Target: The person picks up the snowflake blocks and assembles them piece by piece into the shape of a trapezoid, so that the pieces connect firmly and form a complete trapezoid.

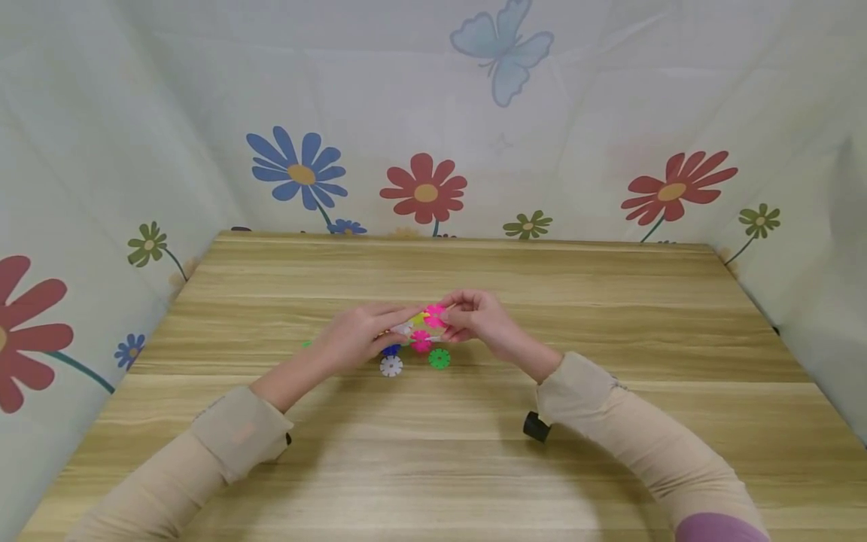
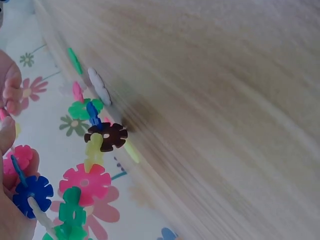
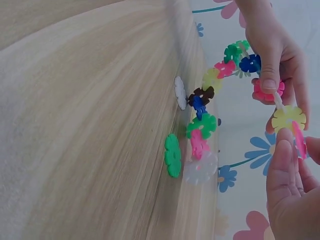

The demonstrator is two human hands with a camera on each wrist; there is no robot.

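Soft light, seemingly from above, falls on my table [image 1: 609,316] in the head view, with pale glare along its near middle; my sleeves [image 1: 637,429] throw soft-edged shadows there; the cloth [image 1: 379,83] behind looks evenly lit but slightly grey; my left hand [image 1: 348,339], my right hand [image 1: 491,325] and the plastic flowers [image 1: 439,359] lack fine detail; both wrist views are dimmer and hazy, the grain smeared into streaks; a dark shadow sits beside the brown flower [image 2: 115,139]; the right one bends the grain into curves.
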